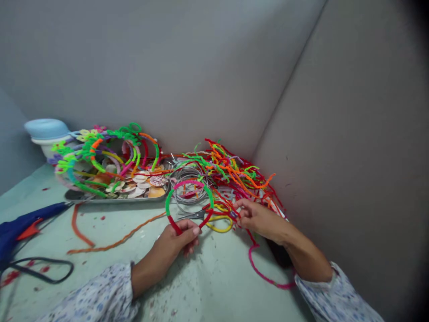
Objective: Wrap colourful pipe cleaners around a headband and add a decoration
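My left hand (182, 239) grips the lower end of a headband (190, 182) wrapped in red, green and pink pipe cleaner, held upright above the table. To its right, my right hand (256, 219) reaches into the edge of a tangled heap, its fingers bent and closed around red pipe cleaners (236, 210). Yellow-handled scissors (219, 226) lie between my hands, partly behind the headband, with the dark blades pointing left. A coil of grey wire (181, 172) rests behind the headband. Below my right wrist, a pink pipe cleaner (256, 266) curves across the table.
A metal tray (117, 201) carries shells and several flower-trimmed headbands (95, 150). Behind it stands a white tub with a blue lid (47, 129). A blue glue gun (30, 223) and orange pipe cleaners (117, 243) lie left. Grey panels (167, 67) close off the back and right.
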The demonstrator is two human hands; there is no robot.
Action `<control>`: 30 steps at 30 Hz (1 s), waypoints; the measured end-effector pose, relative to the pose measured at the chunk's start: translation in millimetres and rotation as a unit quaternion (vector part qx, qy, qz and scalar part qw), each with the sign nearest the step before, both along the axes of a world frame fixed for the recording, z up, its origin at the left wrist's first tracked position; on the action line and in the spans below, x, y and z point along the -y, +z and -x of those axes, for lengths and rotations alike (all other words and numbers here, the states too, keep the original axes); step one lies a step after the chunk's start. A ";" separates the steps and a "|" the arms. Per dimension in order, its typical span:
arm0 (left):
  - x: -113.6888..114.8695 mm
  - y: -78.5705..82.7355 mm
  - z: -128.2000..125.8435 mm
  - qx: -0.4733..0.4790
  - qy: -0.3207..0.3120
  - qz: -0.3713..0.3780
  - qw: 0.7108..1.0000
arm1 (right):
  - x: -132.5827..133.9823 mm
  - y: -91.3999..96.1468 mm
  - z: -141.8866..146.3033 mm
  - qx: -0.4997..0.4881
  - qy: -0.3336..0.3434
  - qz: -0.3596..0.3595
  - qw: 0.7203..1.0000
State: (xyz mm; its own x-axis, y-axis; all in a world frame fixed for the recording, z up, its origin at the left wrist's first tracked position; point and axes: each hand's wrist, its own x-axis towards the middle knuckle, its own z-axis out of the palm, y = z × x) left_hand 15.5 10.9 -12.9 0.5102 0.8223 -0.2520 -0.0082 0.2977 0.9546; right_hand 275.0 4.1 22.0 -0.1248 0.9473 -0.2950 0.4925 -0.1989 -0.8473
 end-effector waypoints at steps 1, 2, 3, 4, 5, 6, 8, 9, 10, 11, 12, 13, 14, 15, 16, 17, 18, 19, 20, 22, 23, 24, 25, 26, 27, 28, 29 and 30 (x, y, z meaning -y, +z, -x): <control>-0.1 -0.4 -0.1 0.001 0.002 -0.001 1.000 | 1.7 -1.1 5.3 0.027 0.011 -0.007 1.000; -0.3 -0.6 -0.4 0.001 0.004 0.000 1.000 | 4.1 -2.1 11.7 0.067 0.017 -0.029 0.997; -0.5 -0.8 -0.7 0.000 0.008 0.002 1.000 | 7.2 -3.1 19.1 0.109 0.032 -0.064 0.991; -0.7 -0.8 -1.0 -0.002 0.011 0.003 1.000 | 10.7 -4.0 26.9 0.155 0.032 -0.100 0.982; -0.9 -0.8 -1.2 -0.003 0.013 0.005 1.000 | 14.4 -4.7 34.8 0.194 0.033 -0.121 0.973; -1.0 -0.7 -1.4 -0.006 0.013 0.005 1.000 | 18.1 -5.2 42.4 0.222 0.036 -0.140 0.964; -1.2 -0.5 -1.6 -0.010 0.012 0.004 1.000 | 24.6 -5.7 55.0 0.256 0.047 -0.171 0.950; -1.2 -0.4 -1.7 -0.011 0.011 0.003 1.000 | 27.0 -5.9 59.5 0.272 0.051 -0.172 0.945; -1.4 -0.3 -1.7 -0.013 0.011 0.003 1.000 | 28.7 -6.0 62.9 0.283 0.061 -0.165 0.943; -1.5 -0.1 -1.7 -0.015 0.011 0.003 1.000 | 29.8 -6.4 65.1 0.290 0.069 -0.160 0.941; -1.8 0.1 -1.8 -0.017 0.012 0.003 1.000 | 30.5 -6.9 66.5 0.293 0.073 -0.160 0.940; -2.0 0.3 -1.9 -0.019 0.012 0.003 1.000 | 30.7 -7.6 67.4 0.293 0.075 -0.161 0.939; -2.3 0.6 -2.1 -0.020 0.011 0.003 1.000 | 30.8 -8.3 68.1 0.294 0.073 -0.164 0.939; -2.5 1.0 -2.3 -0.020 0.010 0.003 1.000 | 30.7 -9.1 68.8 0.295 0.069 -0.167 0.938; -2.7 1.3 -2.5 -0.019 0.009 0.002 1.000 | 30.5 -9.7 69.5 0.299 0.066 -0.168 0.937; -2.8 1.6 -2.7 -0.018 0.007 0.001 1.000 | 30.1 -10.0 70.0 0.304 0.062 -0.167 0.936; -2.8 1.7 -2.8 -0.017 0.007 0.000 1.000 | 29.5 -10.0 70.1 0.309 0.058 -0.167 0.935; -2.7 1.8 -2.8 -0.017 0.006 0.000 1.000 | 28.5 -9.6 69.5 0.311 0.053 -0.169 0.934; -2.5 1.7 -2.8 -0.016 0.007 0.001 1.000 | 27.0 -8.8 67.7 0.311 0.046 -0.174 0.933; -1.9 1.2 -2.3 -0.014 0.009 0.002 1.000 | 22.4 -6.0 59.6 0.299 0.027 -0.200 0.933; -1.6 1.0 -1.9 -0.012 0.010 0.003 1.000 | 19.4 -4.0 53.0 0.292 0.011 -0.222 0.930; -1.3 1.0 -1.7 -0.012 0.010 0.005 1.000 | 16.3 -1.3 45.1 0.285 0.001 -0.245 0.927; -1.1 1.1 -1.5 -0.013 0.010 0.005 1.000 | 13.2 2.1 36.1 0.281 -0.007 -0.266 0.922; -1.0 1.4 -1.4 -0.015 0.010 0.006 1.000 | 10.5 6.2 26.6 0.279 -0.016 -0.285 0.917; -0.9 1.9 -1.5 -0.016 0.008 0.008 1.000 | 8.4 11.0 17.0 0.285 -0.036 -0.311 0.906; -0.9 2.3 -1.6 -0.017 0.008 0.010 1.000 | 7.0 16.3 7.9 0.294 -0.054 -0.332 0.895; -0.9 2.7 -1.8 -0.018 0.007 0.012 1.000 | 6.4 21.9 -0.4 0.305 -0.066 -0.345 0.885; -1.0 3.0 -2.0 -0.018 0.006 0.013 1.000 | 6.4 27.5 -7.6 0.317 -0.075 -0.359 0.875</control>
